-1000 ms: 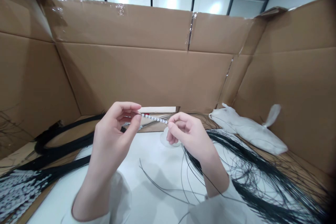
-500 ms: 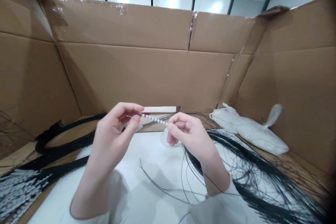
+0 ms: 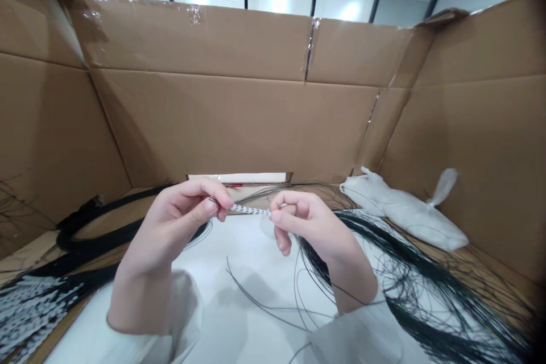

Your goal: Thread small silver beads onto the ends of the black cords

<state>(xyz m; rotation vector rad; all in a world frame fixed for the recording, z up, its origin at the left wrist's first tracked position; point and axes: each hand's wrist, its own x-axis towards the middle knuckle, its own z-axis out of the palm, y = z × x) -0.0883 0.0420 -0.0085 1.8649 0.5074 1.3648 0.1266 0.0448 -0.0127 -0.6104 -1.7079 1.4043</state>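
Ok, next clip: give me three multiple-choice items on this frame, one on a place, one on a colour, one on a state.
1. Where does the white bag lie?
A. right of the hands, by the cardboard wall
B. left, on the black bundle
C. in the left hand

2. What colour are the loose strands at right?
A. red
B. black
C. yellow

3. How is the beaded strand held?
A. lying flat on the table
B. pinched between left hand and right hand
C. hanging from one hand

A: it rests at right. B: the strands are dark. B: fingers grip both ends.
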